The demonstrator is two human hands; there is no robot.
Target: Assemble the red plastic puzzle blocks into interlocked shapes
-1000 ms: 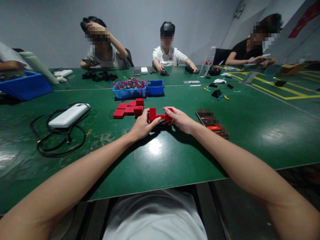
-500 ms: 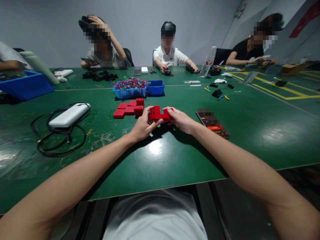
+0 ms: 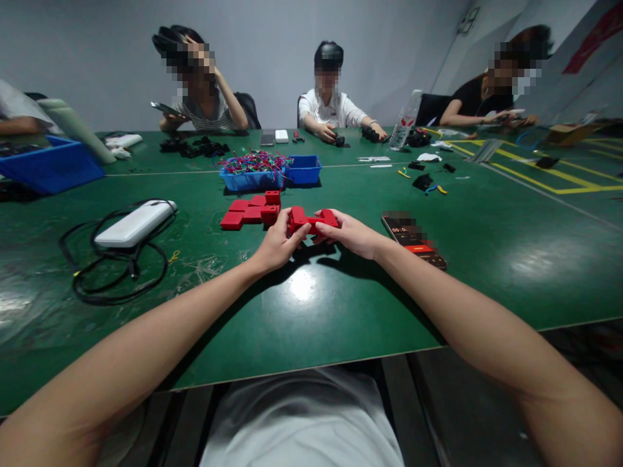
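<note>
Between my two hands, just above the green table (image 3: 302, 337), is a red U-shaped block (image 3: 314, 224) with raised ends. My left hand (image 3: 278, 245) grips its left end, thumb on the near side. Its right end sits in my right hand (image 3: 349, 235), with the thumb pressed against the front. The fingers behind the block are partly hidden. Left of it, beyond my left hand, several more red blocks (image 3: 243, 213) lie grouped on the table; a few have holes in their faces.
Behind the blocks stand a blue bin of colourful wires (image 3: 253, 181) and a second blue bin (image 3: 304, 172). A white power bank (image 3: 137, 224) with black cable (image 3: 92, 295) lies left. To the right lies a phone (image 3: 413, 241). Co-workers (image 3: 333, 107) sit across the table.
The red block has been turned in my hands, so its raised ends now show differently. Both thumbs have shifted onto its near side. Across the table, a co-worker's hand has moved slightly right.
</note>
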